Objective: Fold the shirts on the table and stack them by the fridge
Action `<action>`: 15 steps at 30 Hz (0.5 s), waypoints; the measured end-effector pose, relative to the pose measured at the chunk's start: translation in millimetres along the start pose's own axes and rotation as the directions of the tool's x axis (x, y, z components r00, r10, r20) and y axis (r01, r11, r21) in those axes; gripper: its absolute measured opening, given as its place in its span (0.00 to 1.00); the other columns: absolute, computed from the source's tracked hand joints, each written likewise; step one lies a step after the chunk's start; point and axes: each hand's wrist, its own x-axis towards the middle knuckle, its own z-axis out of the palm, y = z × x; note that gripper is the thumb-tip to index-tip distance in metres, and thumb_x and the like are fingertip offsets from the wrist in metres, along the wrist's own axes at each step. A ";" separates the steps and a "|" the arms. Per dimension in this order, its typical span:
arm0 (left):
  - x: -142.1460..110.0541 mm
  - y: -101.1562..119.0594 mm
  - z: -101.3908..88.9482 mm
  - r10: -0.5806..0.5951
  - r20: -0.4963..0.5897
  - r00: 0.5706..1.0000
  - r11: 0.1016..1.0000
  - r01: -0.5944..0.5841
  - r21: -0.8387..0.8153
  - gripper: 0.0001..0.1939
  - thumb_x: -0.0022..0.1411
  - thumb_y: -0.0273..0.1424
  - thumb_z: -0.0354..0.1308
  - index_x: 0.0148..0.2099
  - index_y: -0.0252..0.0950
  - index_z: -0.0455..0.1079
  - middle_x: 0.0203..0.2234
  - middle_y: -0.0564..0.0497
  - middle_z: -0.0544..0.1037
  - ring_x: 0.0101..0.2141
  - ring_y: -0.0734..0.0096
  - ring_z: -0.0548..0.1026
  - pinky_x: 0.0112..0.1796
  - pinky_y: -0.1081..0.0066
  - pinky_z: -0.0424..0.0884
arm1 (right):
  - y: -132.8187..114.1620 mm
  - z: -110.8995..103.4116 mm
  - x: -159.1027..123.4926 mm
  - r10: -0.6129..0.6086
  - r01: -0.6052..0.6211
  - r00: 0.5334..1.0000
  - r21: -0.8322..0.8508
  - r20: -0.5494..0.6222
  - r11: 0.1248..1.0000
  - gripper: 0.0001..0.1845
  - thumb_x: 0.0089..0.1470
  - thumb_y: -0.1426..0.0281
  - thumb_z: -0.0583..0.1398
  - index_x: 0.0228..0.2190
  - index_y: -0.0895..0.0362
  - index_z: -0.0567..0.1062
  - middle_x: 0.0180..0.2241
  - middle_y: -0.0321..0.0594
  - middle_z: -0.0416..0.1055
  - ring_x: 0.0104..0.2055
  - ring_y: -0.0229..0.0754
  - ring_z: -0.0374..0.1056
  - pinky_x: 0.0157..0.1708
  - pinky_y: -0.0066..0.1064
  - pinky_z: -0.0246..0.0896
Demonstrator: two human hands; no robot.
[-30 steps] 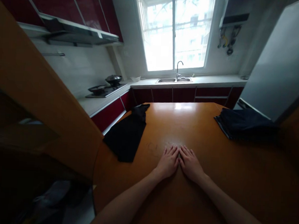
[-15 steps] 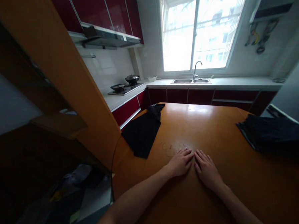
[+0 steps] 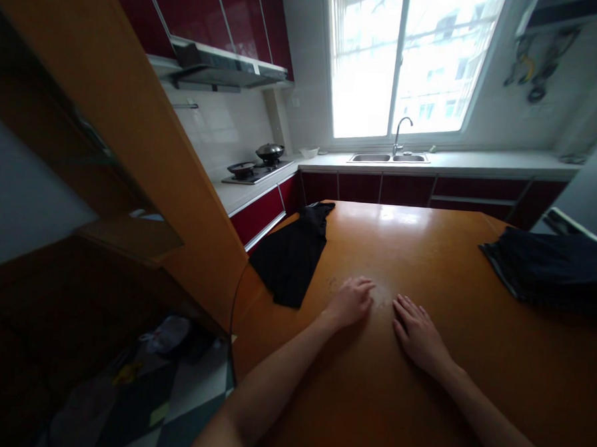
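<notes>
Both of my hands are over the brown wooden table (image 3: 391, 255). My right hand (image 3: 420, 333) lies flat on the tabletop with its fingers stretched out, holding nothing. My left hand (image 3: 352, 301) is a little to the left and farther forward, fingers loosely bent and nothing seen in them. A black garment (image 3: 294, 253) lies spread at the table's left edge, beyond my left hand and apart from it. At the right side of the table rests a folded pile of dark cloth (image 3: 556, 267), away from my right hand.
A wooden post (image 3: 181, 177) rises by the table's left edge. Behind the table runs a white counter with a sink (image 3: 389, 157) and a stove (image 3: 256, 172) bearing two pans. Bags (image 3: 167, 335) lie on the checkered floor at lower left.
My left hand has lifted or slid forward and left, away from my right hand, its fingers bending. My right hand stays nearly in place. The view has shifted slightly.
</notes>
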 end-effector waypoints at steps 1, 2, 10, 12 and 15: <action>2.4 -12.4 -12.2 -0.117 -0.053 0.992 0.991 0.120 0.052 0.19 0.67 0.30 0.58 0.59 0.39 0.72 0.57 0.47 0.74 0.57 0.63 0.70 0.60 0.65 0.62 | 0.3 -0.2 0.0 0.000 0.000 1.000 0.000 0.005 1.000 0.28 0.64 0.64 0.50 0.61 0.61 0.69 0.66 0.52 0.60 0.69 0.54 0.53 0.67 0.53 0.47; 3.5 -26.0 -24.7 -0.262 -0.095 0.960 0.956 0.272 0.111 0.20 0.66 0.30 0.58 0.59 0.41 0.72 0.57 0.48 0.74 0.57 0.64 0.70 0.59 0.67 0.62 | 0.5 -0.4 0.0 0.000 0.000 1.000 0.004 0.009 1.000 0.29 0.64 0.63 0.50 0.61 0.61 0.69 0.66 0.53 0.60 0.69 0.54 0.52 0.67 0.53 0.47; -9.9 -99.0 -55.9 -0.620 -0.145 0.771 0.743 0.637 0.206 0.20 0.63 0.32 0.60 0.57 0.34 0.74 0.49 0.38 0.76 0.50 0.55 0.75 0.49 0.67 0.69 | -0.7 -2.5 1.4 0.018 -0.019 1.000 0.033 0.022 0.999 0.28 0.63 0.65 0.51 0.62 0.60 0.69 0.66 0.52 0.59 0.70 0.53 0.50 0.68 0.53 0.44; -7.7 -101.0 -50.3 -0.643 -0.129 0.755 0.727 0.655 0.205 0.18 0.64 0.27 0.56 0.55 0.34 0.76 0.49 0.39 0.78 0.48 0.59 0.77 0.48 0.71 0.69 | -1.5 -3.7 1.7 0.021 -0.022 0.999 0.029 0.033 0.999 0.28 0.63 0.65 0.51 0.62 0.60 0.69 0.66 0.52 0.59 0.70 0.53 0.50 0.68 0.52 0.44; -2.6 -100.2 -47.7 -0.664 -0.111 0.739 0.714 0.671 0.199 0.18 0.63 0.22 0.54 0.53 0.33 0.78 0.46 0.37 0.80 0.48 0.59 0.78 0.47 0.73 0.69 | -2.6 -6.3 1.7 0.018 -0.019 0.998 0.022 0.052 1.000 0.29 0.63 0.64 0.51 0.62 0.61 0.68 0.67 0.52 0.58 0.70 0.52 0.50 0.68 0.50 0.43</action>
